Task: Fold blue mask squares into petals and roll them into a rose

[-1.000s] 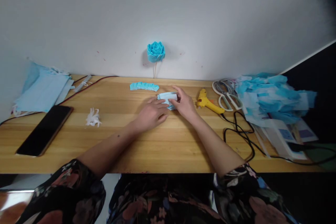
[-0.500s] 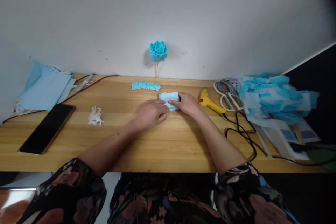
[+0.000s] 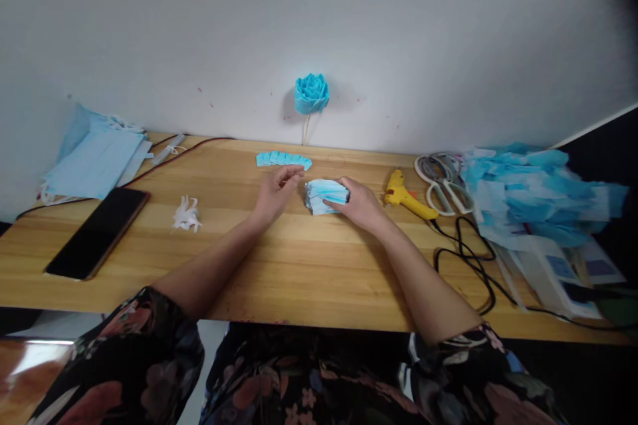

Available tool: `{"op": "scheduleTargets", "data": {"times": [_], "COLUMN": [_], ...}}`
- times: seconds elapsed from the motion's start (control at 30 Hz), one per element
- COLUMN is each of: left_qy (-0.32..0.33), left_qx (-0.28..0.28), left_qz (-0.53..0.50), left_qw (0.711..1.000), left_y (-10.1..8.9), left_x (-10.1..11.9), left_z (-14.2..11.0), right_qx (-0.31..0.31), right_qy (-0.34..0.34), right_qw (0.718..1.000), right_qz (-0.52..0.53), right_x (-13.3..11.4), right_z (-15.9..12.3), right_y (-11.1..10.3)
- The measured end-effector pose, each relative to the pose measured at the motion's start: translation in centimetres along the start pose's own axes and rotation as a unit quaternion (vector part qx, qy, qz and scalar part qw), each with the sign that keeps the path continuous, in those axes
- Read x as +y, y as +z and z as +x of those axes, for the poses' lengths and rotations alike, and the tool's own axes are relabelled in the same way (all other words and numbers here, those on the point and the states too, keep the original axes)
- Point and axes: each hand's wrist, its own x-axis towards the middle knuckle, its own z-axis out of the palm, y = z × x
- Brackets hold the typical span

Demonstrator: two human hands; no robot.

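Note:
My right hand (image 3: 361,204) grips the right end of a thick stack of pale blue mask-fabric pieces (image 3: 321,197), with the thumb along its near side. Just left of the stack, my left hand (image 3: 278,194) is off it, fingers apart and holding nothing I can see. Its fingertips are near a short row of small folded blue pieces (image 3: 282,159). Behind them a blue fabric rose (image 3: 312,93) stands on a thin stick against the wall.
To the right lie a yellow glue gun (image 3: 407,197) with a black cord (image 3: 463,249), white-handled scissors (image 3: 448,198) and a heap of blue fabric (image 3: 538,192). On the left are face masks (image 3: 94,163), a black phone (image 3: 100,232) and white scraps (image 3: 187,214).
My left hand has let go of the fabric stack and drawn away to the left, opening. The right hand still holds the stack, whose layered edges now show. The view has shifted slightly.

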Motion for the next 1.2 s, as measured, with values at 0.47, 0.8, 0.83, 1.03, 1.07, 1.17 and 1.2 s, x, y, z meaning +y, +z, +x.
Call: {"op": "scheduleTargets", "data": {"times": [0.47, 0.8, 0.83, 1.03, 1.07, 1.17, 1.2], "left_qy": [0.005, 0.179, 0.208, 0.257, 0.256, 0.251, 0.249], "left_qx": [-0.039, -0.123, -0.127, -0.18, -0.196, -0.227, -0.229], "left_qz": [-0.006, 0.206, 0.232, 0.362, 0.375, 0.403, 0.41], "left_qw": [0.999, 0.954, 0.942, 0.878, 0.869, 0.851, 0.847], "left_y": [-0.2, -0.2, -0.2, 0.1, 0.2, 0.2, 0.2], "left_x": [-0.7, 0.5, 0.6, 1.5, 1.6, 1.7, 1.7], "left_z": [0.4, -0.5, -0.5, -1.2, -1.3, -1.5, -1.5], "right_qx": [0.036, 0.047, 0.048, 0.054, 0.059, 0.086, 0.093], "right_qy": [0.118, 0.123, 0.125, 0.117, 0.119, 0.122, 0.121], "right_qw": [0.854, 0.867, 0.868, 0.872, 0.872, 0.865, 0.861], "right_qz": [0.506, 0.481, 0.478, 0.473, 0.471, 0.48, 0.485], "right_x": [0.8, 1.1, 1.2, 1.7, 1.8, 2.1, 2.2], "right_z": [0.2, 0.6, 0.6, 0.7, 0.7, 0.8, 0.8], "right_y": [-0.1, -0.4, -0.4, -0.7, -0.7, -1.0, -1.1]}}
